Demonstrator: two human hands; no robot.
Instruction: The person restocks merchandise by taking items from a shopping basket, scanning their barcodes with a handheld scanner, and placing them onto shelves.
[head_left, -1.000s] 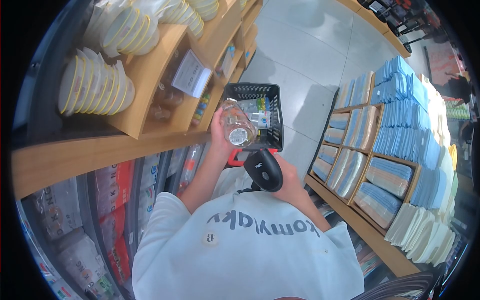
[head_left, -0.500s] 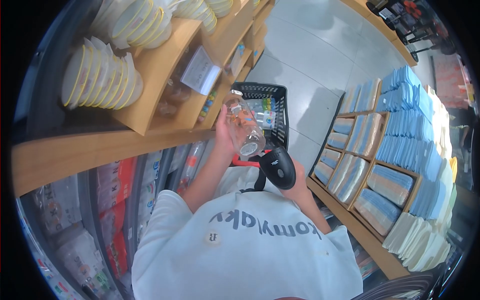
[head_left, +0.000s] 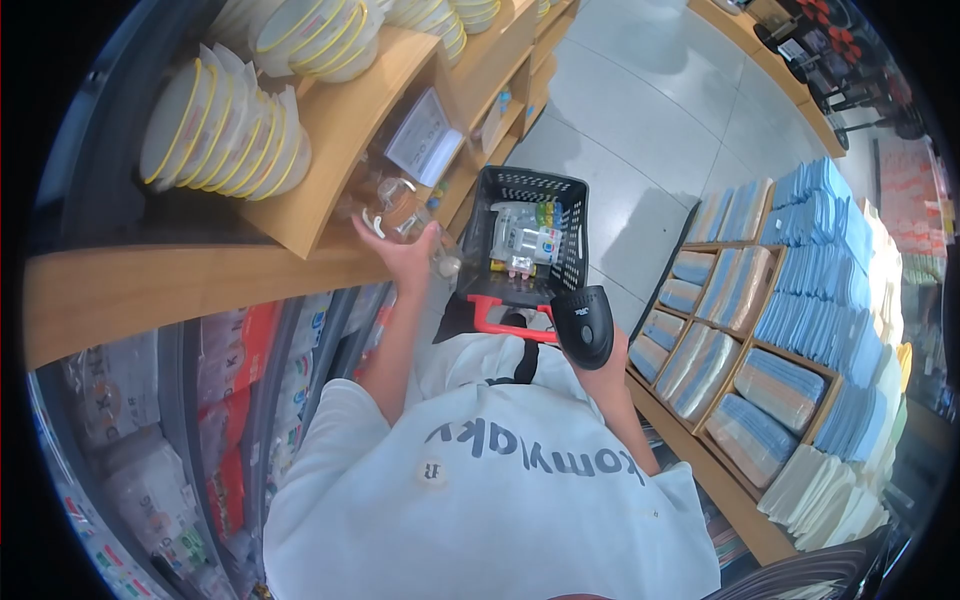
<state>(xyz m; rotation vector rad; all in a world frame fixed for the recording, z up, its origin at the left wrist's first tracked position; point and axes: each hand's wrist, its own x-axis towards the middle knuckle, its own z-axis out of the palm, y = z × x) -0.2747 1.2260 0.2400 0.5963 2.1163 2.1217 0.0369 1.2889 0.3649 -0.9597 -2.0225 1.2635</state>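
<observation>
My left hand [head_left: 405, 255] is closed around a clear bottle with a brown-orange print [head_left: 404, 212], thumb and fingers on either side of it. That bottle is tilted at the front of an open compartment in the wooden shelf [head_left: 350, 120]. In my right hand [head_left: 608, 368] is a black handheld scanner [head_left: 583, 328], which covers most of the fingers. Just left of the scanner is the red handle [head_left: 487, 312] of a black basket [head_left: 484, 215]. Whether my right hand also touches that handle is hidden. Inside the basket lie clear-packaged goods [head_left: 528, 240].
Stacked bowl-shaped items with yellow rims [head_left: 228, 130] stand on the shelf top, above a white sign [head_left: 424, 138]. Bagged goods [head_left: 222, 420] hang below. To the right, a display holds folded blue cloths [head_left: 815, 290] and wrapped towel packs [head_left: 765, 390]. Grey tiled floor [head_left: 640, 110] stretches ahead.
My left hand has moved left with the bottle, from above the basket's near side to the shelf compartment. The basket's inside shows more fully. My right hand and scanner have shifted slightly right.
</observation>
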